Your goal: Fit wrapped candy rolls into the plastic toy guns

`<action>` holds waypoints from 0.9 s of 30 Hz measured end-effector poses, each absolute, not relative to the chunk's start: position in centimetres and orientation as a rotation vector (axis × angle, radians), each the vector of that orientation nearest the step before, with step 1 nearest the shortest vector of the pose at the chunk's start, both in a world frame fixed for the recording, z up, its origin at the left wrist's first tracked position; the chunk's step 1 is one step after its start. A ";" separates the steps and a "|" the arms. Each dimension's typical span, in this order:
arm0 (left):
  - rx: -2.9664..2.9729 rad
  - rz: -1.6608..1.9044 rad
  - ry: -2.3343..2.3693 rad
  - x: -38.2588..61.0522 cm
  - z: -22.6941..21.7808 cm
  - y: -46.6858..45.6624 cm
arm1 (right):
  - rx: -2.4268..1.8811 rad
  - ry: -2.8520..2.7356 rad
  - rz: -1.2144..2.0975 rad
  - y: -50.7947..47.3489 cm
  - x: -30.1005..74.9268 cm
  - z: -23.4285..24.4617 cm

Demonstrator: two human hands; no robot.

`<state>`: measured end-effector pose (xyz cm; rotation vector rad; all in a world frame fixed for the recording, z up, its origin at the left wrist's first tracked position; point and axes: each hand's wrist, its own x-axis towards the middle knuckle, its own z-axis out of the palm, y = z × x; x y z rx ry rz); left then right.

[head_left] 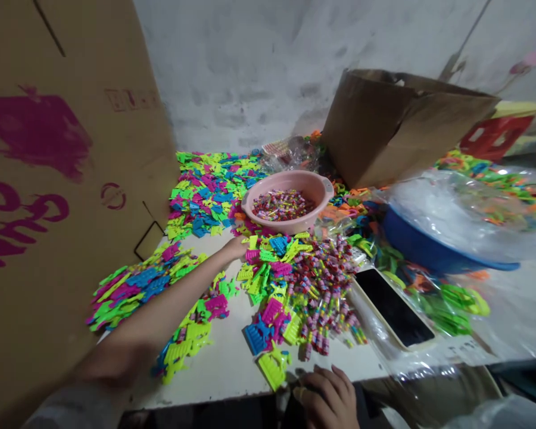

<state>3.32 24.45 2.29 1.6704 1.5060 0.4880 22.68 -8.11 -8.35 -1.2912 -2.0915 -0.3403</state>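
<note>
Plastic toys [272,268] in pink, blue, yellow & green lay heaped mid-table, just in front of the pink bowl [290,227]; more were piled behind it to the left & by the tall cardboard box [129,137]. The L hand [237,246] was at the heap's far left side, fingers mostly hidden by toys; couldn't tell how open it was or if it had hold of any. The R hand [329,396] was at the table's [232,369] near edge, fingers loosely bent, palm out of sight, so couldn't tell if it held smth. Small striped tubes [328,280] lay against the toys' right side, w/ more in the bowl. A phone [395,307], screen dark, lay just right of those.
</note>
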 end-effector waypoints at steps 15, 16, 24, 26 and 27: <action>1.173 0.757 1.080 1.5 2.1 6.6 | -1.930 -2.083 0.089 -6.5 21.8 -3.8; 1.123 0.761 1.050 1.4 1.9 5.3 | -1.951 -2.095 0.098 -6.4 21.6 -3.7; 0.851 0.834 0.887 -0.2 1.7 1.1 | -1.939 -1.995 0.043 -4.3 20.7 -3.8; 0.864 0.846 0.868 -0.7 2.0 0.8 | -1.900 -1.974 0.042 -3.9 20.9 -3.6; 0.865 0.848 0.855 -0.9 2.2 0.7 | -1.878 -1.955 0.037 -3.8 21.0 -3.4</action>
